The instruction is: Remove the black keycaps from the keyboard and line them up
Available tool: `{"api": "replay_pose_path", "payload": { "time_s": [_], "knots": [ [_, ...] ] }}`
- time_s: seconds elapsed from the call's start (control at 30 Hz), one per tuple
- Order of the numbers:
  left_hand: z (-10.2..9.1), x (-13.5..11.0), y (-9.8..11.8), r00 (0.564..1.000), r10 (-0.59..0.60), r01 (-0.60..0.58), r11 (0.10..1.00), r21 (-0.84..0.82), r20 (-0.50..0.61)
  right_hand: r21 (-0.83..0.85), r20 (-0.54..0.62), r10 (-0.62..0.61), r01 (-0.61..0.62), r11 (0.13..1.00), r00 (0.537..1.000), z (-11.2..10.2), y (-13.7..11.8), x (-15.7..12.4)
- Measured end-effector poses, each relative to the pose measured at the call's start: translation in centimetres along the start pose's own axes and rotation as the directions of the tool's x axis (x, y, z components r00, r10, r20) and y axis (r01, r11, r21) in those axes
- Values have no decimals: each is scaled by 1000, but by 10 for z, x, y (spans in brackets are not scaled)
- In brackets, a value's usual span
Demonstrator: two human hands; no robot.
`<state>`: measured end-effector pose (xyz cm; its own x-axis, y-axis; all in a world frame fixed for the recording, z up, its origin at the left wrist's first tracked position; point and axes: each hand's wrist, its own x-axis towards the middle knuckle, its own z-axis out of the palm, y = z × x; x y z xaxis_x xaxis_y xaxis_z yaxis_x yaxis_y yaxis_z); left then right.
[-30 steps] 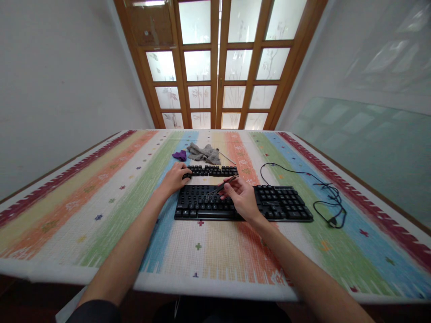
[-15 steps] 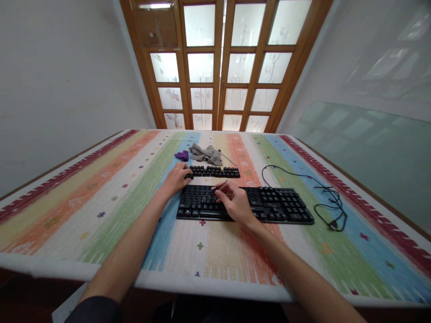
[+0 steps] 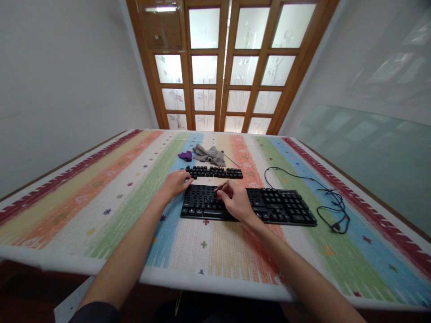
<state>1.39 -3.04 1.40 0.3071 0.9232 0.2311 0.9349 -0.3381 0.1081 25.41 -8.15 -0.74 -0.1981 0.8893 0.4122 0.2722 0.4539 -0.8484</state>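
A black keyboard (image 3: 235, 217) lies across the table; the left and middle part of it shows bare switch spots without keycaps. Beyond it, loose black keycaps (image 3: 215, 172) stand in rows. My left hand (image 3: 175, 183) rests by the left end of these rows, fingers loosely bent and slightly apart, nothing visible in them. Over the bare part of the keyboard, my right hand (image 3: 235, 200) pinches a thin, dark reddish tool (image 3: 221, 185); its exact kind is too small to make out.
Behind the keycaps lie a crumpled grey cloth (image 3: 209, 155), a purple cloth (image 3: 185, 155) and a thin rod (image 3: 231, 159). The keyboard's black cable (image 3: 332, 202) coils at the right. A striped tablecloth (image 3: 131, 206) covers the table.
My left hand has drawn back a little from the keycap rows, uncovering their left end. The right hand stays over the keyboard with the tool. The view has shifted slightly.
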Motion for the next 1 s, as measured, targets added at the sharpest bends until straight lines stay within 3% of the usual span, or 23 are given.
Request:
{"api": "replay_pose_path", "payload": {
  "time_s": [0.23,0.43,0.57,0.7,0.87,1.0],
  "knots": [
    [-2,-4,7,993,-36,29,998,62,109,-101,95,-54,63,993,994,7,-16,8],
    [1,-7,6,994,-29,22,998,63,101,-223,230,-99,151,963,968,15,-36,16],
    [0,-7,6,995,-23,17,998,55,100,-296,162,-67,113,948,985,17,-34,27],
    [-1,-7,6,994,-35,32,999,30,104,-239,109,19,8,971,994,19,-26,37],
    [-2,-6,5,993,-78,76,997,21,88,-263,23,-7,13,965,1000,24,-14,45],
    [-2,-8,2,977,-212,212,976,48,-3,-26,4,175,-175,984,985,20,-3,49]
  ]
}}
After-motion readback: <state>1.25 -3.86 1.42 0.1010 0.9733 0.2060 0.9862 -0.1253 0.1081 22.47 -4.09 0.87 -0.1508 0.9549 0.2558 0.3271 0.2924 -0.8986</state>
